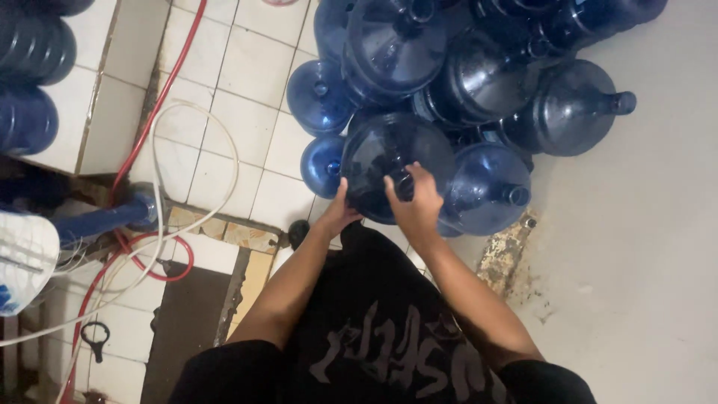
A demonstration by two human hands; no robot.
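Head view: both hands grip one big blue jug [381, 161], left hand [340, 213] at seven o'clock, right hand [415, 202] by its neck. It looks empty, light, hard, slippery; neck is best.

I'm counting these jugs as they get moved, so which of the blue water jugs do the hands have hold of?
The blue jug at the front of the pile: left hand on its side, right hand at its neck. The others lie untouched.
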